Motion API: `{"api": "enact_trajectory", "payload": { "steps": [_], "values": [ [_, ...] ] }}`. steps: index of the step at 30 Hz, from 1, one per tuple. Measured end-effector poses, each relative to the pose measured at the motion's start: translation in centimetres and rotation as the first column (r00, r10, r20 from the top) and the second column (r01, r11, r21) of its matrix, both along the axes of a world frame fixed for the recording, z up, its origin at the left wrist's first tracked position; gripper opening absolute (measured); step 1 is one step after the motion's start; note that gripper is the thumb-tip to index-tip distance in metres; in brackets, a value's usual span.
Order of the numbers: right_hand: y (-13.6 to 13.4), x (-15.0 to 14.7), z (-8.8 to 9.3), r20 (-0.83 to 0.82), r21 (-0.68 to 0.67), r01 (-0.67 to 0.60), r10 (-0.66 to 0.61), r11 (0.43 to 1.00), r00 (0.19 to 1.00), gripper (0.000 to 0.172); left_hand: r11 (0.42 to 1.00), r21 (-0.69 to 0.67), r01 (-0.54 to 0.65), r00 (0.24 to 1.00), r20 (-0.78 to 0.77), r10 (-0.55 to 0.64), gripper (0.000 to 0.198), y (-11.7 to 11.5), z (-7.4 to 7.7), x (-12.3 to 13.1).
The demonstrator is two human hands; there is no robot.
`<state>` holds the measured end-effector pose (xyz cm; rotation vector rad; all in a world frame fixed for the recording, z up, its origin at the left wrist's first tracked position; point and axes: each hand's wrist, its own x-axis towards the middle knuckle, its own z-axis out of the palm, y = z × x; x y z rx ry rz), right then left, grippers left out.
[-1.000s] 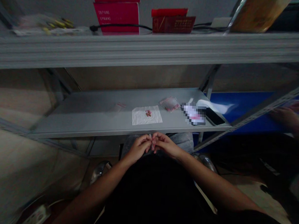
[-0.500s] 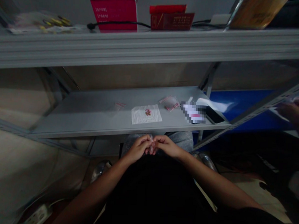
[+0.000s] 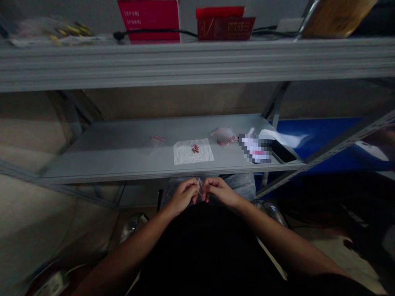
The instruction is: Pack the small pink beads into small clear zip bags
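Note:
Between my fingertips, just in front of the lower shelf's edge, is a small clear plastic bag (image 3: 200, 186). My left hand (image 3: 184, 195) pinches its left side. Closed on its right side is my right hand (image 3: 220, 191). What the bag contains is too small to make out. Beyond my hands a white paper sheet (image 3: 184, 155) lies on the shelf, with a little heap of red and brown pieces (image 3: 195, 148) on it. To the right of the sheet lies a clear zip bag (image 3: 224, 134) with pink-red pieces inside. Another clear zip bag (image 3: 156, 141) rests on the left.
The grey lower shelf (image 3: 118, 146) also bears a phone (image 3: 283, 151) and a blurred-out item (image 3: 257, 150). Above it runs a thick upper shelf edge (image 3: 189, 61), carrying pink boxes (image 3: 151, 19), a dark red box (image 3: 226, 28) and a cable. Another person's arm shows at far right.
My hands have drawn slightly apart, so more of the clear bag shows between them. The other person's arm at the right has moved. The things on the shelf stay put.

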<state>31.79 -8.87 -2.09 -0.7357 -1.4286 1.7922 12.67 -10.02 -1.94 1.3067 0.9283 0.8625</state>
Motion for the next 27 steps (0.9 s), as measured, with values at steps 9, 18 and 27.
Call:
{"api": "enact_trajectory", "payload": {
  "steps": [9, 18, 27],
  "values": [
    [0.4, 0.5, -0.1, -0.001, -0.027, 0.128, -0.128, 0.991, 0.992, 0.016, 0.934, 0.339, -0.116, 0.97, -0.165, 0.18, 0.015, -0.3, 1.6, -0.7],
    [0.2, 0.6, 0.0, -0.048, -0.049, 0.075, -0.077, 0.996, 0.996, 0.032, 0.909, 0.417, -0.024, 0.973, -0.197, 0.116, 0.064, -0.8, 1.0, -0.5],
    [0.0, 1.1, 1.7, -0.035, 0.155, 0.157, -0.153, 0.975, 0.988, 0.026, 0.976, 0.19, -0.106, 0.992, -0.049, 0.118, 0.032, 0.2, 1.0, -0.4]
  ]
}}
